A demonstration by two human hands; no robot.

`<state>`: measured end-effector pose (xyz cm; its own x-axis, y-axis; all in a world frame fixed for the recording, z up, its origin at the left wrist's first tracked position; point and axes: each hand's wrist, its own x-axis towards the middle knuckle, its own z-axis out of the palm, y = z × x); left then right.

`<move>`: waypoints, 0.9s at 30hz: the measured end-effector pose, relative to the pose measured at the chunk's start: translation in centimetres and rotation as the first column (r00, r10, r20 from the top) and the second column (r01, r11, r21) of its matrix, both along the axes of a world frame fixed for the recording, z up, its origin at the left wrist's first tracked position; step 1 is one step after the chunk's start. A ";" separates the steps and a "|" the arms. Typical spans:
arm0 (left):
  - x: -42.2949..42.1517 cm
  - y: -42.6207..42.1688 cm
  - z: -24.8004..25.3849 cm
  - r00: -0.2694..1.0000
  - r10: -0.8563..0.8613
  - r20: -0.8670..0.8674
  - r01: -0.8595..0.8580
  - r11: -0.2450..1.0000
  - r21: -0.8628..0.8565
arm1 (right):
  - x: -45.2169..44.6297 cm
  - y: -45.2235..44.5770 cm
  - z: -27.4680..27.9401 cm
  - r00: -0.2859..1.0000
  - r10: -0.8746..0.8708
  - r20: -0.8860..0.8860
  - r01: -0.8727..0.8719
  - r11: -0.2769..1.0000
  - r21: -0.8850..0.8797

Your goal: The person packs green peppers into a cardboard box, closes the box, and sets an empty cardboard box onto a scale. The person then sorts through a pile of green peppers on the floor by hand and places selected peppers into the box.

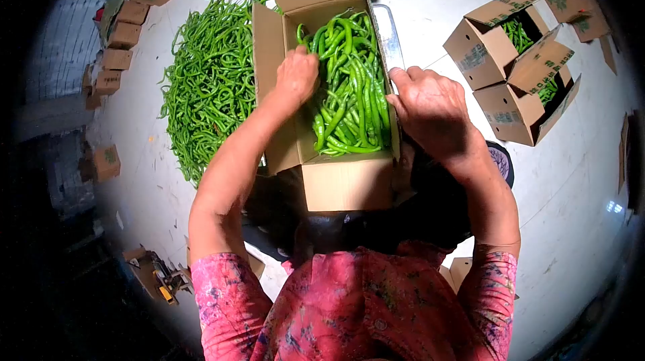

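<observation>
A: What's over on the far left?

B: Small cartons [125, 34] along the edge of the floor [144, 146], then a big loose pile [208, 85] of green peppers, right beside the open box [346, 186].

A: And the left hand [297, 72]?

B: It's in over the box's left side, fingers curled down at the edge of the peppers [363, 85] inside. I can't tell from here whether its grip is closed on one or only nudging them; the fingertips are hidden.

A: How would you handle that bit?

B: Lightly, I'd say. Use the finger pads and slide each pepper along its length, so it lies with its neighbours. Pressing down on a bent one could snap it. Those at the top curl every which way, so that's where I'd take most care.

A: The peppers lower down look better lined up.

B: They do, mostly running lengthwise, with one lying across the near end.

A: What about the right hand [433, 102]?

B: At the box's right edge, thumb and finger narrow and close together. I can't see whether they pinch the cardboard. A gentle steadying touch there would do; squeezing might bow the wall.

A: Farther right?

B: Two open boxes [476, 59], with peppers showing inside.
</observation>
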<state>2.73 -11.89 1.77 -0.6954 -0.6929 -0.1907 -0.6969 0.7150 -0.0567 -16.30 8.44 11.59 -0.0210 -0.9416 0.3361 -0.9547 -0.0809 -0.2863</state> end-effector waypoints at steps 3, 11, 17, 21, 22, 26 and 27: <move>-2.6 -0.7 1.5 0.910 -0.208 -0.360 0.189 0.978 -0.088 | -0.4 -0.2 0.1 1.000 0.015 0.026 -0.015 1.000 0.008; -2.4 -4.3 -5.7 0.892 -0.054 -0.449 0.170 0.960 0.223 | -0.4 -0.2 0.6 0.998 0.007 0.061 -0.016 0.990 0.137; -0.4 1.2 2.3 0.817 0.264 -0.513 -0.032 0.909 0.416 | -0.5 -0.3 1.0 0.997 0.013 0.077 -0.026 0.985 0.170; 1.0 7.0 1.9 0.974 0.071 -0.217 0.006 0.942 0.335 | -0.1 -0.5 1.2 0.997 0.005 0.078 -0.021 0.979 0.204; 1.0 7.7 1.3 0.983 0.030 -0.179 0.024 0.956 0.293 | 0.0 -0.5 1.2 0.997 0.005 0.076 -0.021 0.978 0.209; 1.7 6.8 0.5 0.913 0.170 -0.371 -0.057 0.953 0.296 | -0.1 -0.3 1.3 0.996 -0.006 0.093 -0.015 0.974 0.225; 2.5 5.3 0.1 0.845 0.238 -0.479 -0.076 0.940 0.332 | -0.2 -0.2 1.3 0.996 -0.018 0.087 -0.003 0.973 0.230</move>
<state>5.19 -6.55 1.83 -0.6356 -0.7702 -0.0525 -0.6736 0.5201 0.5250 -16.52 8.27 12.86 -0.0484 -0.9930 0.1078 -0.9252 0.0039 -0.3794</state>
